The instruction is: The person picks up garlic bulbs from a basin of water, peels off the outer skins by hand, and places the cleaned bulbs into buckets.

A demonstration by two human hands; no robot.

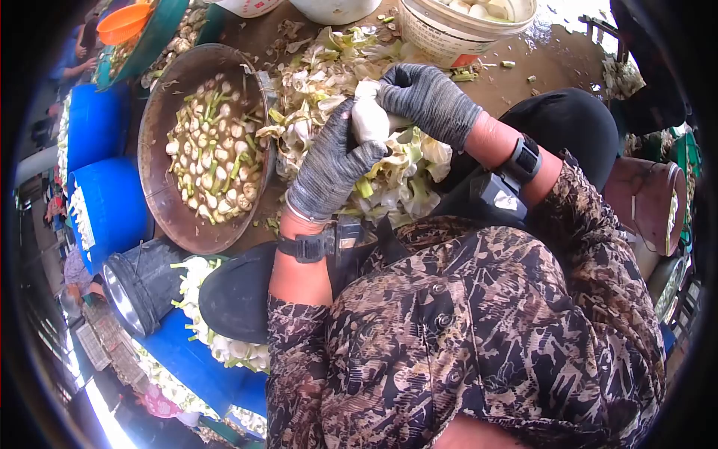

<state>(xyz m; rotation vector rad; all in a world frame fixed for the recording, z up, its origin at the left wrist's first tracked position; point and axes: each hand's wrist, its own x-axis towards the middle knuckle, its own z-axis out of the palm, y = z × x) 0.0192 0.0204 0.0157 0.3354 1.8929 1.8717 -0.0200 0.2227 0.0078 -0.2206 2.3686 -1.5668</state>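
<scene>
A white bulb (369, 121) is held upright by the gloved left hand (326, 166), while its far end is pinched by the right hand (429, 102). Peelings (318, 78) are heaped beneath, between a brown basin (155, 168) on the left and a white bucket (441, 39) on the far side.

The white bucket (441, 46) at the far edge of the work area carries several lines of small dark print on its side, above a red patch, but the characters are too small and blurred to read. Nearer the person than that bucket, a dark boxy device (490, 196) by the leg bears a pale patch with a single dark mark that looks like a "5", though the glare leaves it uncertain.
</scene>
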